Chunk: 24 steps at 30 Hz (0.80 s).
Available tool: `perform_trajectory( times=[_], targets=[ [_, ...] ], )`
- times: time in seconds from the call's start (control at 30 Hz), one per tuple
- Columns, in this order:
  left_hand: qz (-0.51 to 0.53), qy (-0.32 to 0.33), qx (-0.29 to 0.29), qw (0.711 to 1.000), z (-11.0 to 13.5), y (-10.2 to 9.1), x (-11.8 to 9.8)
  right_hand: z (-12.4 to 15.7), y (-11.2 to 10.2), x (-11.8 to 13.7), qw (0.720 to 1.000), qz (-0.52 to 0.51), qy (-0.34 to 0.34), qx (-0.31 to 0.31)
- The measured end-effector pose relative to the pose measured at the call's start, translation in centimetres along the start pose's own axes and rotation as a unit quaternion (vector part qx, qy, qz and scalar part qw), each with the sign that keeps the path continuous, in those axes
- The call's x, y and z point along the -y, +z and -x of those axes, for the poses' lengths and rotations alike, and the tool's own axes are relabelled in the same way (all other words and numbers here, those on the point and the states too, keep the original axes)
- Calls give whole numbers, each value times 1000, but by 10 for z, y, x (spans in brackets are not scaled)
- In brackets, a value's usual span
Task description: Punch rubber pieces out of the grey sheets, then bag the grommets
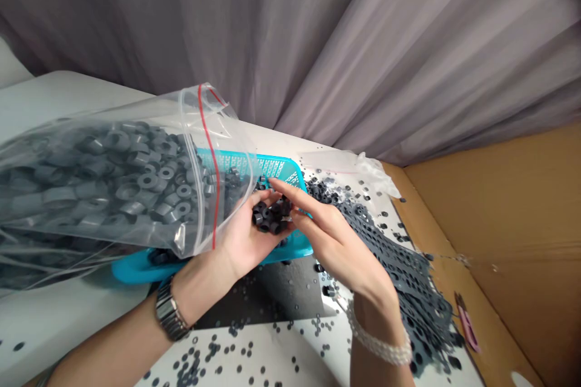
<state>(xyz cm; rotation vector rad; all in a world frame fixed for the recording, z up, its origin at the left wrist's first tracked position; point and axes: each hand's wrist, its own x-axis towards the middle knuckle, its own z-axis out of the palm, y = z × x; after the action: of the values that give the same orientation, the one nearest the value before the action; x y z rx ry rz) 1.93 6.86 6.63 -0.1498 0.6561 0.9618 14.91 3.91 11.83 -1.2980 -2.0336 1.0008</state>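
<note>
We see left hand (247,236) cupped palm-up, cradling heap of small, matte black rubber rings (271,217) above turquoise perforated plastic basket (278,167). Right hand (327,236) spread flat, fingertips (278,184) touching heap, gripping nothing. Just left: glossy clear zip bag (113,175), red seal stripe, stuffed with grey rings. Right: dark punched rubber sheets (399,266) on white table (54,314).

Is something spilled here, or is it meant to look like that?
Yes: small dark discs lie scattered all over the white table, thickest along the near edge and beside the punched sheets. The clear bag of grey rings also lies tipped on its side across the turquoise basket, its mouth open.
</note>
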Motion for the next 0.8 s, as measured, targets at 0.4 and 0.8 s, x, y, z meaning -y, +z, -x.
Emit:
perform_trajectory(
  times=[0.4,0.8],
  targets=[
    [-28,-23,47,998,19,12,-3,10,-21,-6,988,57,33,-141],
    [-17,-31,40,999,17,13,-8,-4,-1,-2,995,10,27,-96]
  ],
)
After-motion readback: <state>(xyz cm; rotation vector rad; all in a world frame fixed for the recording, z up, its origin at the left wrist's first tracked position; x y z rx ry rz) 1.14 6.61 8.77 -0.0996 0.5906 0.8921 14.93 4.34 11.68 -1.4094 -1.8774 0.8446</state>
